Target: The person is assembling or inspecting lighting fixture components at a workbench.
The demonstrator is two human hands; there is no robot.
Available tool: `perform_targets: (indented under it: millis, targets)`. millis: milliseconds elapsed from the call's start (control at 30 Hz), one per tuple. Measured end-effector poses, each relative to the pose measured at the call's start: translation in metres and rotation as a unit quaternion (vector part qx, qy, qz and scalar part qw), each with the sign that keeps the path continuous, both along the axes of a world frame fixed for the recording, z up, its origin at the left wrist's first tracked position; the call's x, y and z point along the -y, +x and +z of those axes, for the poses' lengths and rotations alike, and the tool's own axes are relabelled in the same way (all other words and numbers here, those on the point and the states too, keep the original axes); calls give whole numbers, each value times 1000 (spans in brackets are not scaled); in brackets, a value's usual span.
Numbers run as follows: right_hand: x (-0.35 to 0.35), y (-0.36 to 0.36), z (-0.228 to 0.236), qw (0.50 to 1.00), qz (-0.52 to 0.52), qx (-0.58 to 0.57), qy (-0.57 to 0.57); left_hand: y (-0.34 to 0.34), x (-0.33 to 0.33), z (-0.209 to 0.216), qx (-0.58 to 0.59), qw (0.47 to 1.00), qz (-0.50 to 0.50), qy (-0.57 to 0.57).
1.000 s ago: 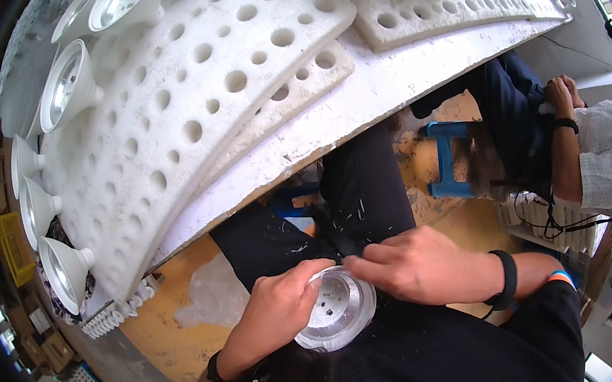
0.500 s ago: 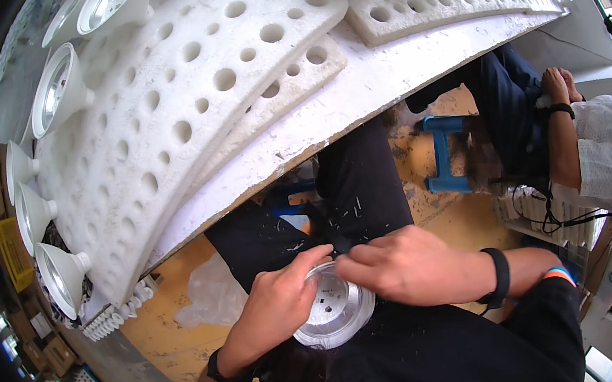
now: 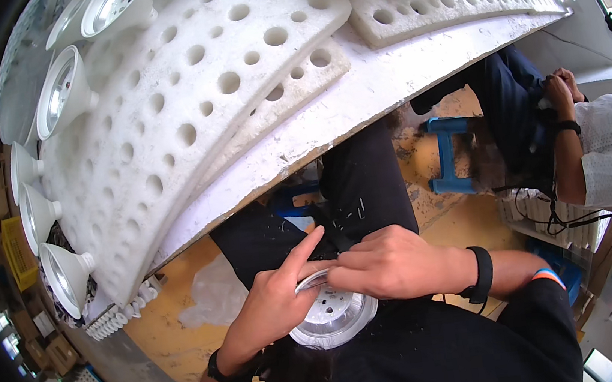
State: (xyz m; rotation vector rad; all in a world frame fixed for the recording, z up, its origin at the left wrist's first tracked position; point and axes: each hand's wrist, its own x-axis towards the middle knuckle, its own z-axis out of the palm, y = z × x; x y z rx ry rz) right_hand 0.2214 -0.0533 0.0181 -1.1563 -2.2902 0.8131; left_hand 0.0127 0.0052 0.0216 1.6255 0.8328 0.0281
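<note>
A round lamp cup (image 3: 328,318) with a shiny silver inside and small dark parts on its inner plate lies over my lap, open side up. My left hand (image 3: 279,300) grips its far left rim, the index finger stretched out past the edge. My right hand (image 3: 382,264) has its fingers curled over the far right part of the rim, close to the left fingertips. The thumb tips and whatever is pinched at the rim are partly hidden.
White foam boards with holes (image 3: 204,89) cover the bench (image 3: 271,153) ahead. Several similar white lamp cups (image 3: 66,275) line its left side. At the right sits a co-worker (image 3: 602,142) by a blue stool (image 3: 449,152). A yellow crate (image 3: 20,254) stands far left.
My left index finger has lifted and now points away from the rim. My right hand has shifted slightly left along the rim. The lamp cup stays in nearly the same place.
</note>
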Motion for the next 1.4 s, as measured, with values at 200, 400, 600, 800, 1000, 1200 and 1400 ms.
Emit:
perform_targets:
  millis: [200,400,600,800,1000,1200,1400]
  targets:
    - [16,8,-15,944,-169,-124,-256,3,0,-3,-6,1000,15,-19]
    - [27,0,-34,928,-170,-199,-266,3,3,-8,-7,995,99,-17]
    - [31,-4,-40,919,-184,-214,-275,-5,6,-21,96,936,187,-282]
    - [35,8,-29,960,-185,-137,-163,-15,4,-16,105,930,123,-331]
    - [27,11,-13,987,-135,-26,-84,-13,2,-10,35,961,93,-258]
    - [28,7,4,987,-126,35,-97,-9,2,-3,-6,986,41,-159]
    - [8,-1,10,994,-48,60,-72,-6,-1,-1,5,997,-11,-81]
